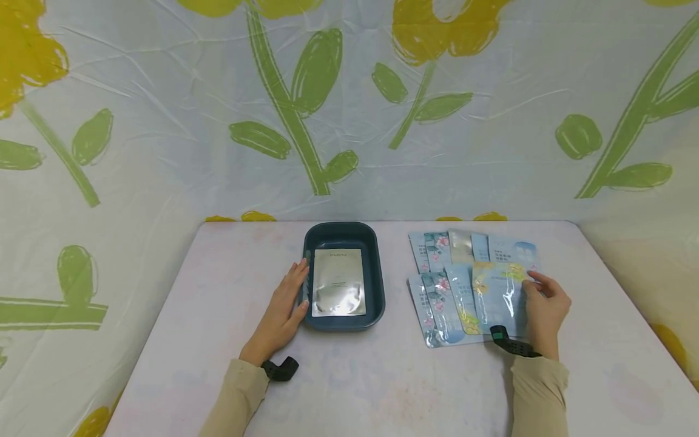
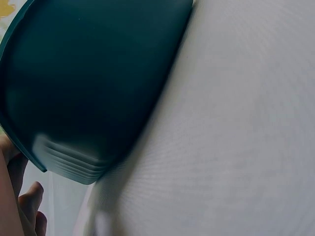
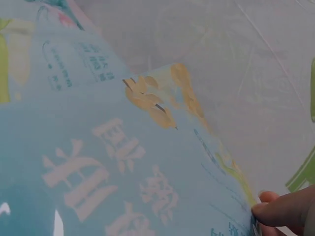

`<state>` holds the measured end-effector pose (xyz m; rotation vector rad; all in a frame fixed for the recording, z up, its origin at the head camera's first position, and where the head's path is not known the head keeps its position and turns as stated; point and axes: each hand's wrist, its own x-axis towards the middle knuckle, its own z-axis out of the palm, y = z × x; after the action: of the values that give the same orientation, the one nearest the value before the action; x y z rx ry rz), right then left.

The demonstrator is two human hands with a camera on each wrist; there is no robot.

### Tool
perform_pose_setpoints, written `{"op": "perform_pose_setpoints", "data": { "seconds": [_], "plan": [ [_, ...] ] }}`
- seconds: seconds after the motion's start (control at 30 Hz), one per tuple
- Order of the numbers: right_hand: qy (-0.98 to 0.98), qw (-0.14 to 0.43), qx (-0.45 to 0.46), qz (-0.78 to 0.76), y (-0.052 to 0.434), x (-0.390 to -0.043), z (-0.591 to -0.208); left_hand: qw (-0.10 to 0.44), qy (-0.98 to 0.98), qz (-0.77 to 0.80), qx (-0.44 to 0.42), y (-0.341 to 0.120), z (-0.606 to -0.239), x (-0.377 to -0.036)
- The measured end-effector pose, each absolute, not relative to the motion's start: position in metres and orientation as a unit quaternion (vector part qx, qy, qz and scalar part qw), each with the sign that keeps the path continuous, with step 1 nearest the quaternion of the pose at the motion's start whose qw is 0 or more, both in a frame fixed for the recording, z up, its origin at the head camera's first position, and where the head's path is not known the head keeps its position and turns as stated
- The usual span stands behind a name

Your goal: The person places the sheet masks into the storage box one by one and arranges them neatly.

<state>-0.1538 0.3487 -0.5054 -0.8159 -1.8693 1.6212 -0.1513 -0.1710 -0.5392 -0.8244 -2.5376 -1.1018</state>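
Against tray (image 1: 380,279), left hand (image 1: 280,311) straight-fingered; right hand (image 1: 548,308) pinching sachet (image 1: 498,297) by edge.

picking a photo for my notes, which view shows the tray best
The head view: it shows nearly the whole tray from above, with a silver packet inside. The left wrist view shows only part, close up and cut off; the right wrist view shows none.

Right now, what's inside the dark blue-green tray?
One silver packet shows inside the tray, printed side up. Whether anything lies beneath it can't be seen; it covers that area.
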Motion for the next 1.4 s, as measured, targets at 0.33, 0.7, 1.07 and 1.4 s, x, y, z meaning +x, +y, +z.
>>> {"op": "perform_pose_setpoints", "data": {
  "seconds": [0.33, 0.7, 1.07, 1.4],
  "plan": [
    [-0.657, 0.138, -0.336, 0.661, 0.354, -0.153, -0.499, 0.123, -0.876, -0.374, -0.279, -0.169, -0.539, -0.151],
    [-0.624, 0.083, -0.275, 0.727, 0.356, -0.144, -0.493, 0.126, -0.87, -0.377, -0.29, -0.168, -0.537, -0.154],
    [-0.661, -0.016, -0.111, 0.742, 0.365, -0.138, -0.494, 0.13, -0.871, -0.369, -0.297, -0.175, -0.533, -0.155],
    [-0.654, -0.052, -0.093, 0.749, 0.37, -0.141, -0.495, 0.16, -0.867, -0.356, -0.31, -0.163, -0.525, -0.159]
  ]
}}
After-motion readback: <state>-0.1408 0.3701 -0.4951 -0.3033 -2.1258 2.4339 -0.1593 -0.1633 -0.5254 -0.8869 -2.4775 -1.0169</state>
